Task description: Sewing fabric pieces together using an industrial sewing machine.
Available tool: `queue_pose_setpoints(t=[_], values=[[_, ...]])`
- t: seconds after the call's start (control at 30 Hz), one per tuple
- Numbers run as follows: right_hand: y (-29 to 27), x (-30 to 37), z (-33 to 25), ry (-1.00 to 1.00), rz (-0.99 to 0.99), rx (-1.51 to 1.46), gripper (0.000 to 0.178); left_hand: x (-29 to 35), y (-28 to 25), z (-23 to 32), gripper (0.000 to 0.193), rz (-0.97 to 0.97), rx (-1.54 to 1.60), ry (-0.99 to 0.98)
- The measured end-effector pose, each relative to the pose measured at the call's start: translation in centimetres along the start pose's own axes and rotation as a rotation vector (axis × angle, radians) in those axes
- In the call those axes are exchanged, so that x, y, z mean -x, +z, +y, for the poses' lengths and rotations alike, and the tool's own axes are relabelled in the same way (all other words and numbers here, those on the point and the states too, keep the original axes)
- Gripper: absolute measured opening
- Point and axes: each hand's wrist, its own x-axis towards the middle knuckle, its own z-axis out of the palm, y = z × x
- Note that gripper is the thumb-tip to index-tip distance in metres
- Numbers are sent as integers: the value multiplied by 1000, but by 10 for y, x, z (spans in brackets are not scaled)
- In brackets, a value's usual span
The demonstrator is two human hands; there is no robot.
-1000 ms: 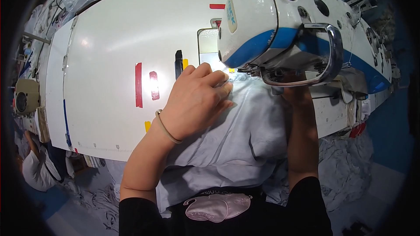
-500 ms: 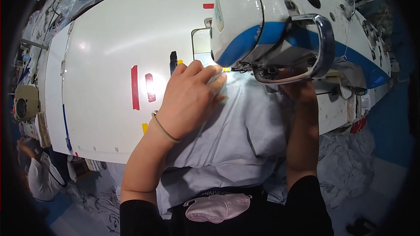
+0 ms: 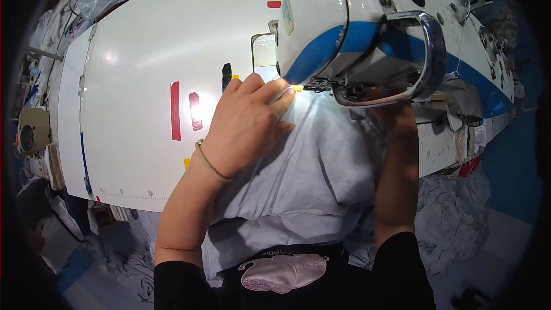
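A light grey cloth (image 3: 310,161) runs from under the head of a white and blue sewing machine (image 3: 367,34) down over the table edge to my lap. My left hand (image 3: 247,123) is closed at the cloth's far left edge, with thumb and forefinger pinching it just left of the lit needle area. On the right, my right hand (image 3: 396,113) reaches in under the machine's head, behind the curved metal bar (image 3: 433,57). Its fingers are hidden there, so their grip does not show.
The white table (image 3: 138,97) carries red tape strips (image 3: 175,111), a black strip (image 3: 227,77) and yellow bits. More grey cloth (image 3: 450,218) is heaped below the table at the right. Beyond the table's left end stands a beige machine part (image 3: 33,132).
My left hand keeps its pinch on the cloth and both hands stay nearly in place. The view has shifted slightly. At the far left, another person's arm has dropped into shadow.
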Motion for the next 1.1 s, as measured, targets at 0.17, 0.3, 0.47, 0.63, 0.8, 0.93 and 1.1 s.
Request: queue_pose_setpoints(t=[0.17,0.3,0.47,0.63,0.8,0.93,1.1], values=[[1,-6,3,-346,218,244,38,0,0,-1,48,-11,6,3],[5,1,14,40,-23,4,37,0,2,0,39,42,92,-4],[11,-1,18,-176,152,191,35,0,2,1,43,21,93,-16],[0,-3,3,-132,114,80,36,-1,2,0,51,-1,22,9],[-13,-5,-10,-77,68,-1,37,5,7,-2,53,21,8,22],[-21,-13,-22,-33,40,-54,38,0,4,-2,53,-5,3,14],[-21,-24,-43,23,35,-143,39,8,-10,1,45,128,263,-24]])
